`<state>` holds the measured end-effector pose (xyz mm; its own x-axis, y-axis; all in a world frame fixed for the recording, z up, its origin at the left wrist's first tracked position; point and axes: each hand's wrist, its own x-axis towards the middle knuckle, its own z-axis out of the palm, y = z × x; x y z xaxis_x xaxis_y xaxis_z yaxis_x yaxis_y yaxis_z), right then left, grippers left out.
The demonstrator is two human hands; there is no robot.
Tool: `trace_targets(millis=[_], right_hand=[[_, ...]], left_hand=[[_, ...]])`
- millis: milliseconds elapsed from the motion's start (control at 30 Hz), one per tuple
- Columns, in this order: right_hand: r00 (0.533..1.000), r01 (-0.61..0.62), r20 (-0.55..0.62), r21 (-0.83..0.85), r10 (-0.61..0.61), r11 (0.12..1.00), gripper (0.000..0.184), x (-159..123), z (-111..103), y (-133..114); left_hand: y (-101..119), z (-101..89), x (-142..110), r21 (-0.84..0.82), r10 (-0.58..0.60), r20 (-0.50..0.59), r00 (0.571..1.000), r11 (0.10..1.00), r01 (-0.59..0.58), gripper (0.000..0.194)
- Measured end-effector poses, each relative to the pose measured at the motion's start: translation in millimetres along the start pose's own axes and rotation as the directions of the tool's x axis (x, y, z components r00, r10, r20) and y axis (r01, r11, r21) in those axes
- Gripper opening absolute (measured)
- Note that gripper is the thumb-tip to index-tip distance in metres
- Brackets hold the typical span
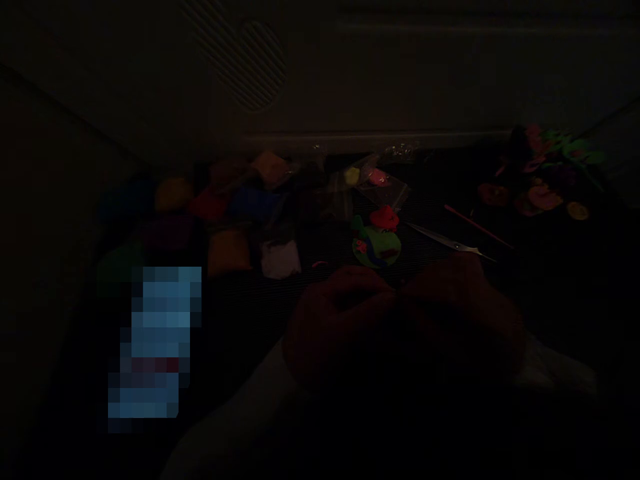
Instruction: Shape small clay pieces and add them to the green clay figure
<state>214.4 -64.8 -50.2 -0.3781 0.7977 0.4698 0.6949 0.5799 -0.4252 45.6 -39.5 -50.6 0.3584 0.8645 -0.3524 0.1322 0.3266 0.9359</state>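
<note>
The scene is very dark. My left hand (pixel 340 320) and my right hand (pixel 460 313) are close together low in the middle, fingertips meeting near the centre, fingers curled as in a pinch. What they hold is hidden by the darkness. Just beyond them lies a small green clay disc with a red piece on top (pixel 377 240). A thin metal tool (pixel 450 241) and a red stick (pixel 475 223) lie to the right of it.
Several coloured clay lumps in wrappers (pixel 225 207) lie at the left and back. Small finished clay pieces (pixel 545 180) sit at the far right. A lit screen (pixel 155 340) glows at the lower left. A wall stands behind.
</note>
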Motion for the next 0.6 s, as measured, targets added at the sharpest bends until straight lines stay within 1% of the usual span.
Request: trace_targets(millis=[133, 233, 333, 400, 500, 600], right_hand=[[1.000, -0.011, 0.002, -0.006, 0.011, 1.000, 0.009, 0.3, 0.0, 0.0], [1.000, -0.013, 0.014, -0.001, 0.013, 1.000, 0.007, -0.3, 0.6, -0.2], [0.999, -0.014, 0.031, 0.019, 0.013, 1.000, 0.006, -1.0, 0.7, -0.1], [0.999, -0.009, 0.038, 0.040, 0.008, 0.999, 0.007, -0.9, 0.1, 0.1], [1.000, 0.012, 0.021, 0.045, -0.013, 0.999, 0.006, -0.3, -0.6, 0.0], [1.000, -0.007, 0.005, 0.041, 0.007, 0.999, 0.005, 0.0, -0.3, -0.6]], left_hand=[[-0.9, 0.3, -0.8, -0.036, -0.010, -0.010, 1.000, 0.999, 0.009, 0.005], [-2.3, 0.7, -0.9, -0.029, -0.003, -0.005, 1.000, 1.000, 0.003, 0.005], [-3.0, 0.8, -0.7, -0.032, 0.009, 0.011, 1.000, 0.999, -0.009, 0.005], [-2.8, 0.7, -0.6, -0.037, 0.016, 0.004, 1.000, 0.999, -0.016, 0.004], [-2.7, 0.5, -0.5, -0.018, 0.025, 0.005, 1.000, 1.000, -0.025, 0.003], [-3.8, 0.2, -0.3, -0.015, 0.038, 0.018, 0.999, 0.999, -0.038, 0.005]])
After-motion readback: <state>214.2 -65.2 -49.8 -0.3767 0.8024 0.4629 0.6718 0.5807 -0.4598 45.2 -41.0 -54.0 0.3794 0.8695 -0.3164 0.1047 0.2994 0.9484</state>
